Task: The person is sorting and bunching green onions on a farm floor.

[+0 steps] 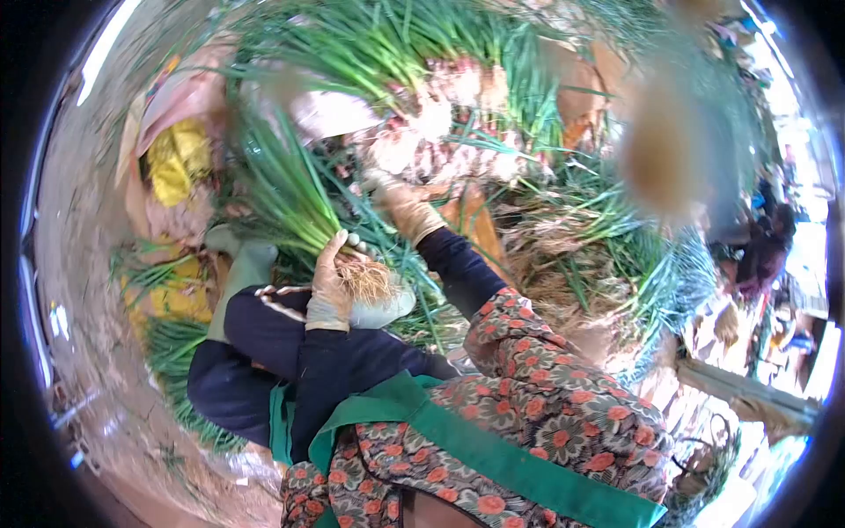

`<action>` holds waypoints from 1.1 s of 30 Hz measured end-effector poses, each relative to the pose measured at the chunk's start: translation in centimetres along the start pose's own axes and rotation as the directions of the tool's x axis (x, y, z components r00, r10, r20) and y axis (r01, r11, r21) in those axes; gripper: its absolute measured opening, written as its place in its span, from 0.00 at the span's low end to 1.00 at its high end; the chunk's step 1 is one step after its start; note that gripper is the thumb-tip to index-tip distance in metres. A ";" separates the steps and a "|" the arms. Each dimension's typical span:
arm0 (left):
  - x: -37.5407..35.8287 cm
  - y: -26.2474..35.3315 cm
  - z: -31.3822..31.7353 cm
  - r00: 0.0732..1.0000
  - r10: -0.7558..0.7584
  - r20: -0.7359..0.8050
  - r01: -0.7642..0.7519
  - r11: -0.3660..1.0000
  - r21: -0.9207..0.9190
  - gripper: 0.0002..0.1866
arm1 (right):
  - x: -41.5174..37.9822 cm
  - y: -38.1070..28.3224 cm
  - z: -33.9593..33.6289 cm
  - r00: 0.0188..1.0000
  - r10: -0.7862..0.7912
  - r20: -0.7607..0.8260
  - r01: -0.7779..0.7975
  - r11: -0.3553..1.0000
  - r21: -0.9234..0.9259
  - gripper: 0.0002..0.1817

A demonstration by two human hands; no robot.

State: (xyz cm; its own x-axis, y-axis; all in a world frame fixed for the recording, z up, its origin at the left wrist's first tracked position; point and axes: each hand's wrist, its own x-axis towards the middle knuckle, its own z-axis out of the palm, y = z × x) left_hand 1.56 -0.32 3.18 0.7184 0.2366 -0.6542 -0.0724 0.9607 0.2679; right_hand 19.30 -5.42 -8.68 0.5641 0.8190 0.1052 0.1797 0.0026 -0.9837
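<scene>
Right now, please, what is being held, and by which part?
The left hand holds green onions near the roots; any hold by the right hand is unclear.

Left side: crumpled yellow bag (179, 160) against a pinkish sack (198, 95), yellow sheet (165, 304) on the brown ground (88, 264) nearer the viewer. Far right: another person (762, 251), dark clothes, small in view; long beam (748, 392) nearer. Tan blur (660, 158) upper right, unidentifiable.

I'm looking in on a produce work area with an earthen-looking floor (88, 264): a big heap of green onions (378, 53), root litter (550, 282) on its near side, yellow sacking (179, 158) to its left, another person (762, 251) off to its right.
</scene>
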 end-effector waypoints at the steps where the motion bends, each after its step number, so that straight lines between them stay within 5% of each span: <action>1: -1.2 -0.2 1.6 0.998 0.021 -0.058 -0.011 0.986 0.167 0.08 | 1.2 1.2 0.6 0.828 -0.561 -0.012 0.523 0.780 -0.345 0.10; 2: -0.5 -0.9 1.5 0.998 0.038 -0.049 -0.028 0.980 0.198 0.09 | 0.8 0.0 1.6 0.995 -0.092 -0.034 0.089 0.992 -0.091 0.14; 3: 0.4 -1.5 0.9 0.997 0.065 -0.045 -0.053 0.972 0.228 0.10 | 0.1 -2.6 2.9 0.921 0.383 0.075 -0.390 0.907 0.156 0.21; 5: 1.0 -1.9 -1.3 1.000 0.022 0.013 -0.025 0.944 0.328 0.10 | -1.5 -10.0 1.7 0.853 0.513 -0.095 -0.520 0.818 -0.246 0.25; 6: 1.5 -1.7 -1.6 0.999 0.038 0.011 -0.040 0.958 0.285 0.09 | -1.0 -0.7 2.5 0.984 0.165 -0.068 -0.177 0.842 -0.510 0.23; 7: 1.6 -1.6 -1.4 0.999 0.033 0.012 -0.035 0.969 0.245 0.09 | -0.9 -0.6 1.9 0.934 0.355 0.048 -0.351 0.933 -0.081 0.21; 9: 0.5 -1.7 -1.5 1.000 0.022 -0.016 -0.019 0.987 0.157 0.08 | -2.7 -1.8 1.8 0.988 0.148 0.046 -0.109 0.875 -0.472 0.16; 10: 0.0 -1.2 -1.1 0.999 -0.005 0.054 -0.006 0.979 0.206 0.08 | -2.7 -1.8 1.7 0.995 0.071 0.075 -0.031 0.897 -0.440 0.14; 13: -1.7 -1.5 1.3 0.997 -0.009 -0.072 0.015 0.996 0.088 0.10 | -1.3 -1.8 0.2 0.978 -0.106 0.181 0.186 0.839 -0.511 0.11; 15: -0.2 -1.4 -1.4 1.000 0.011 -0.023 -0.011 1.000 0.012 0.11 | 0.1 -2.0 -1.0 0.996 -0.044 0.080 0.084 0.783 -0.617 0.11; 16: 0.3 -1.4 -2.3 1.000 0.019 0.007 -0.019 0.999 -0.026 0.12 | 0.6 -2.1 -1.9 0.989 -0.148 0.005 0.130 0.852 -0.506 0.12; 17: 0.2 -1.1 -2.3 0.999 0.030 0.019 -0.030 1.000 -0.003 0.13 | 0.8 -3.3 -1.8 0.992 0.068 -0.110 -0.085 0.985 -0.153 0.13; 18: 0.3 -1.0 -2.3 0.999 0.039 0.033 -0.040 0.999 0.020 0.13 | 1.1 -4.4 -1.7 0.935 0.280 -0.219 -0.222 0.941 0.256 0.16; 21: 1.0 -1.8 -2.4 0.995 0.060 -0.082 -0.055 0.996 0.067 0.13 | 0.9 -7.5 -0.1 0.907 0.416 0.067 -0.408 0.906 -0.110 0.17; 22: 0.9 -1.6 -2.4 0.996 0.060 -0.065 -0.052 0.992 0.119 0.13 | 0.6 -7.7 0.7 0.826 0.547 0.134 -0.531 0.836 -0.139 0.21; 23: 0.8 -1.4 -2.4 0.997 0.060 -0.048 -0.051 0.984 0.170 0.13 | 0.5 -8.6 0.7 0.864 0.476 0.162 -0.437 0.871 -0.225 0.22; 24: 0.9 -1.6 -2.7 0.996 0.080 -0.043 -0.076 0.992 0.096 0.12 | 0.2 -7.2 0.8 0.783 0.583 0.217 -0.609 0.789 0.076 0.20; 26: 1.2 -1.0 -3.8 0.995 0.073 0.074 -0.074 0.997 0.017 0.12 | -1.0 -11.9 0.5 0.527 0.762 0.375 -0.816 0.331 0.474 0.11; 27: 1.4 -0.9 -4.3 0.988 0.068 0.136 -0.066 0.998 -0.023 0.12 | -1.9 -7.0 1.5 0.798 0.469 0.379 -0.496 0.868 -0.030 0.09; 28: 0.9 -0.9 -3.1 0.979 0.065 0.194 -0.038 0.989 -0.140 0.11 | -2.7 -2.7 2.6 0.941 0.101 0.323 0.104 0.822 -0.561 0.06; 31: 1.1 -1.0 -3.4 0.971 -0.015 0.240 0.039 0.995 -0.095 0.12 | -4.3 0.7 2.5 0.923 0.013 0.385 0.236 0.770 -0.593 0.13; 33: 1.4 -1.2 -3.4 0.971 -0.072 0.230 0.102 0.988 -0.119 0.13 | -3.4 -7.0 0.5 0.928 0.371 0.035 -0.273 0.742 -0.613 0.15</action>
State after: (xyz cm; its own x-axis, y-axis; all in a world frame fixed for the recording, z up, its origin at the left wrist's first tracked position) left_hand 0.29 -0.69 -0.45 0.8614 0.1267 -0.4919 -0.0804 0.9902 0.1141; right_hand 15.73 -7.97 -2.25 0.5619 0.7813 -0.2719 0.4734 -0.5732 -0.6688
